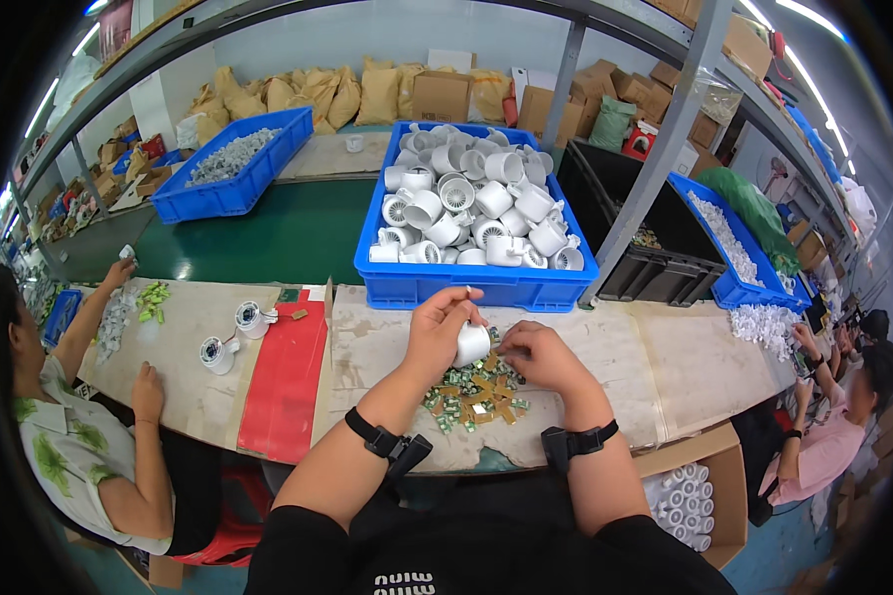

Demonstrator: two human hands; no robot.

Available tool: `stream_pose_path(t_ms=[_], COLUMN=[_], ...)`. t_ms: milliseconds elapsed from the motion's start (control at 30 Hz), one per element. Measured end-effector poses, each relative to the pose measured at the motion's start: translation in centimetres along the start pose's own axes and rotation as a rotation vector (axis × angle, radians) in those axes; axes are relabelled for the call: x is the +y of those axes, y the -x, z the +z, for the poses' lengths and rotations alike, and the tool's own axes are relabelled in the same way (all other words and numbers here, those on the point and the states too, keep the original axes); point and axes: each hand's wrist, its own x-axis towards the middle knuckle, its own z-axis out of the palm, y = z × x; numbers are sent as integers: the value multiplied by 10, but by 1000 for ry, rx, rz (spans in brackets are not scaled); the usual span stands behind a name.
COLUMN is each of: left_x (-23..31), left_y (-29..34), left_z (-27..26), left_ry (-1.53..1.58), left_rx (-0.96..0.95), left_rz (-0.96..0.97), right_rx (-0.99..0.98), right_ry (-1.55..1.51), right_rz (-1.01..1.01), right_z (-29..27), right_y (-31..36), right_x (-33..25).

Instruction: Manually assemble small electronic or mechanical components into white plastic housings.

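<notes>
Left hand (440, 335) curls closed around a white cup-shaped plastic housing (473, 346) over heaped green circuit boards (453, 406), while the right hand (544, 357), fingers bent, hold unclear, sits just beside it, apparently mid-handling, calling for a steady left grip and fine right pinch.

Shirt (486, 560): black, white lettering (404, 583) on the front
Sleeves (293, 543): short, black
Left forearm strap (365, 428): black, carrying a dark blocky module (409, 456)
Right forearm strap (597, 435): black, similar dark module
Left hand (443, 332), right hand (543, 354): bare
</notes>
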Motion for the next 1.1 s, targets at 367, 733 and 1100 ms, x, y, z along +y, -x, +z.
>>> stream_pose_path(t_ms=[367, 733, 1100], left_x=[-13, -3, 12], left_y=[2, 5, 16], left_z=[-11, -7, 5], left_ry=[-301, -650, -1057], left_rx=[-200, -160, -166], left_rz=[-166, 22, 398], right_rx=[104, 347, 302], right_ry=[105, -690, -884], right_rz=[21, 261, 363], right_z=[11, 14, 11], right_y=[-6, -11, -10], right_x=[-15, -26, -30])
